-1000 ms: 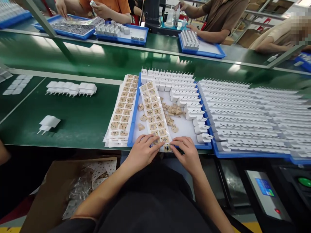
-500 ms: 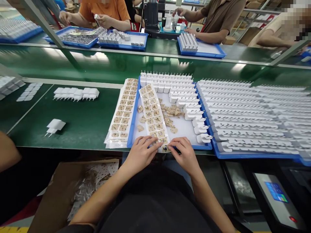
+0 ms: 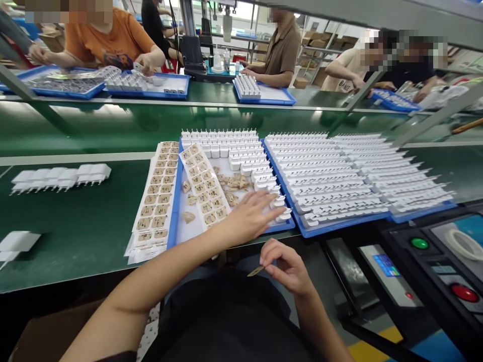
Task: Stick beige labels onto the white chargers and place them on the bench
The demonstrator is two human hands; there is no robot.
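My left hand [image 3: 247, 218] stretches across the blue tray [image 3: 173, 221], fingers extended over the white plug chargers [image 3: 256, 176] along its right side. Its fingertips are at the nearest charger; whether they touch it I cannot tell. Below the tray edge, my right hand [image 3: 285, 264] pinches a small tan sticker [image 3: 255, 272] between thumb and fingers. A sheet of tan stickers [image 3: 206, 188] lies slanted in the tray, its lower end partly behind my left forearm. Loose tan pieces [image 3: 234, 181] are heaped beside it.
Stacked sticker sheets [image 3: 156, 193] lie left of the tray. More trays of chargers [image 3: 324, 176] stand to the right. A row of chargers [image 3: 60, 176] and a single one [image 3: 18, 242] are on the left bench. Co-workers sit across the green line; a control panel [image 3: 445, 271] is lower right.
My left hand has moved from the sheet's lower end rightward to the chargers. My right hand has drawn back toward me with a sticker. The view has turned right.
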